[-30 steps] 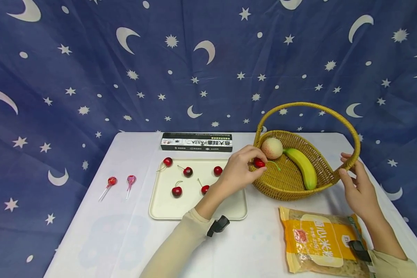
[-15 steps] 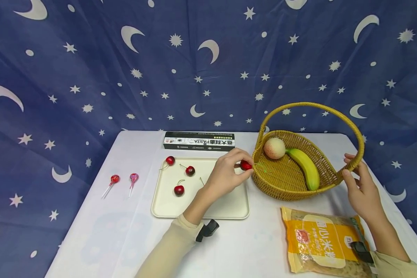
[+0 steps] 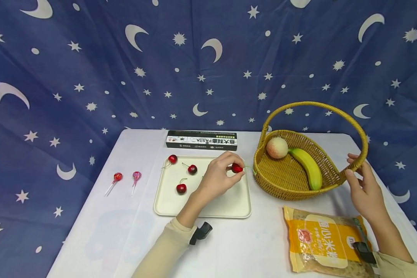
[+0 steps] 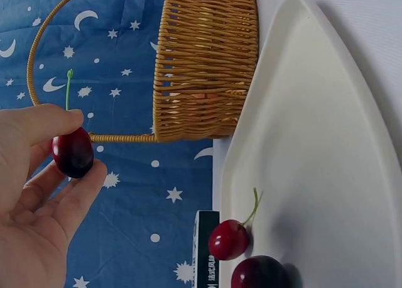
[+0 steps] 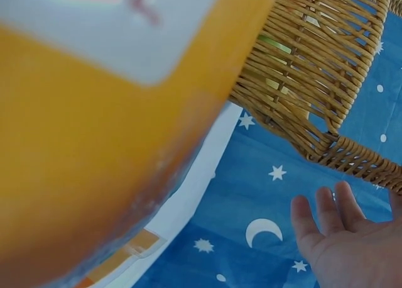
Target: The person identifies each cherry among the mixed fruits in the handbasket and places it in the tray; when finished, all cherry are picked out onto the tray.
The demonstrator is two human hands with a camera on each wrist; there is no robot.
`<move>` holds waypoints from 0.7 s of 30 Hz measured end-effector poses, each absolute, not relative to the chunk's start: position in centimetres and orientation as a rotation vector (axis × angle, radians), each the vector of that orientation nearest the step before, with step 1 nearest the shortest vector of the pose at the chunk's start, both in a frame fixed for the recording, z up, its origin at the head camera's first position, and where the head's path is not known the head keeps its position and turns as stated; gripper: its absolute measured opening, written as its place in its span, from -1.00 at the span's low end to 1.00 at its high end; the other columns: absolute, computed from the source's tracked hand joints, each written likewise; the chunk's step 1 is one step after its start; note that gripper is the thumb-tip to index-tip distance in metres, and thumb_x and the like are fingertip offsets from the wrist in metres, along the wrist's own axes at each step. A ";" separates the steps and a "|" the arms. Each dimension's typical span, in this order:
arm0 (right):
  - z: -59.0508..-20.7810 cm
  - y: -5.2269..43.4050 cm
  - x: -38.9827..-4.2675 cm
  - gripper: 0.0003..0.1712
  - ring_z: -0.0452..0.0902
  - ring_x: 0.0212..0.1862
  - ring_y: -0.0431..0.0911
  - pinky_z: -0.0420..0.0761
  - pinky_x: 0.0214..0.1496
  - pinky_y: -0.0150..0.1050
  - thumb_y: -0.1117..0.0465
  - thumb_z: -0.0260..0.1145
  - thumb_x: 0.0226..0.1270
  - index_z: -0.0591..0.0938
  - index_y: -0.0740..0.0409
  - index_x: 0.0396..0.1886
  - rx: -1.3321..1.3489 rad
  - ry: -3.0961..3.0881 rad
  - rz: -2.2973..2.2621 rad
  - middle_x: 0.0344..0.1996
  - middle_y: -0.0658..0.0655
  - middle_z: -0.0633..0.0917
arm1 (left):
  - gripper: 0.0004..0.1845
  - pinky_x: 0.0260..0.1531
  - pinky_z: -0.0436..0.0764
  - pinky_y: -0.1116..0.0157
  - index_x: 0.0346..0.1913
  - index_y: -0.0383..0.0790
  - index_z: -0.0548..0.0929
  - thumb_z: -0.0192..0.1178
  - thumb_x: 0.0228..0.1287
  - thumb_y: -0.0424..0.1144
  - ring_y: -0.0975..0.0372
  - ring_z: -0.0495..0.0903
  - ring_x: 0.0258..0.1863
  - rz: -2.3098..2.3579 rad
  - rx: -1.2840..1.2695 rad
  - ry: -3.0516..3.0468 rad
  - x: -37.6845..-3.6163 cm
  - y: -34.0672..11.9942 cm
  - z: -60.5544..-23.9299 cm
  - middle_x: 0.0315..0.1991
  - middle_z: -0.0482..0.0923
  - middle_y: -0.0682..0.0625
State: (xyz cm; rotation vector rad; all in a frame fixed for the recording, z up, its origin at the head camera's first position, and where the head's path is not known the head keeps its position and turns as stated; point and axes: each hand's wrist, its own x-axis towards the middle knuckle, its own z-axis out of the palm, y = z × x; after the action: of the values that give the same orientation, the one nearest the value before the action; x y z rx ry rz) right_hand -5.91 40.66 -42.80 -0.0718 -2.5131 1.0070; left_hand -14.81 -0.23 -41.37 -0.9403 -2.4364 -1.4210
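My left hand (image 3: pixel 218 174) pinches a dark red cherry (image 3: pixel 237 168) between thumb and fingers, above the right part of a cream tray (image 3: pixel 229 210). In the left wrist view the cherry (image 4: pixel 73 153) has its green stem pointing up past the thumb. Several cherries lie on the tray, among them one (image 3: pixel 181 188) near its left side; my left hand and forearm hide part of it. At the right, my right hand (image 3: pixel 366 191) is by the wicker basket (image 3: pixel 281 193), thumb at the foot of its handle. In the right wrist view its fingers (image 5: pixel 330 212) extend loosely, not wrapped round the handle.
Inside the basket lie a peach (image 3: pixel 277 148) and a banana (image 3: pixel 307 168). A black pasta box (image 3: pixel 201 140) lies behind the tray. Two lollipops (image 3: pixel 117 177) are at the left. An orange food bag (image 3: pixel 323 243) lies in front of the basket, under my right forearm.
My left hand has moved left with the cherry, from over the basket's left side to above the tray. My right hand stays at the handle. The head view has shifted slightly.
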 end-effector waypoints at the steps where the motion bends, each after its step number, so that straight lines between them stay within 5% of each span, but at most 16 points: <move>1: -42.8 40.7 -5.9 -0.38 0.17 0.33 -0.73 0.21 0.17 -0.79 0.13 0.05 0.76 0.23 -0.19 0.70 -0.075 -2.515 1.005 0.61 -0.24 0.35 | -0.88 0.02 0.77 0.37 -0.18 -0.12 0.76 0.49 0.29 -0.36 0.23 0.73 -0.04 -1.416 -0.938 -2.435 -14.8 -0.2 -41.5 -0.02 0.74 0.04; 8: -42.8 40.7 -5.9 -0.38 0.17 0.34 -0.73 0.21 0.20 -0.77 0.12 0.04 0.76 0.22 -0.17 0.70 -0.089 -2.521 0.999 0.63 -0.14 0.35 | -0.88 -0.06 0.76 0.35 -0.21 -0.18 0.76 0.50 0.26 -0.36 0.24 0.70 -0.15 -1.379 -0.932 -2.465 -14.8 -0.5 -42.4 -0.08 0.75 0.01; 13: -42.7 40.7 -5.9 -0.38 0.17 0.34 -0.73 0.22 0.19 -0.75 0.11 0.05 0.76 0.23 -0.16 0.70 -0.097 -2.519 1.002 0.61 -0.26 0.33 | -0.88 -0.06 0.75 0.29 -0.20 -0.16 0.76 0.50 0.26 -0.35 0.25 0.67 -0.17 -1.353 -0.928 -2.530 -15.0 -0.6 -43.2 -0.10 0.75 0.03; 21: -42.8 40.7 -5.9 -0.38 0.17 0.35 -0.73 0.22 0.22 -0.72 0.10 0.03 0.76 0.22 -0.25 0.70 -0.112 -2.525 1.008 0.62 -0.26 0.32 | -0.87 -0.12 0.59 0.41 -0.26 -0.08 0.74 0.52 0.24 -0.33 0.28 0.63 -0.21 -1.243 -0.939 -2.659 -14.8 -0.8 -45.0 -0.15 0.73 0.07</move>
State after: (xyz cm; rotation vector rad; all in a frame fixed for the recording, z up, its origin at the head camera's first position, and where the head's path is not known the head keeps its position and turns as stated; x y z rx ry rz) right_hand -5.88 40.69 -42.79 -0.1125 -2.5249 1.0079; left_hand -14.84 -0.77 -45.05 -0.9386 -2.6586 -1.2433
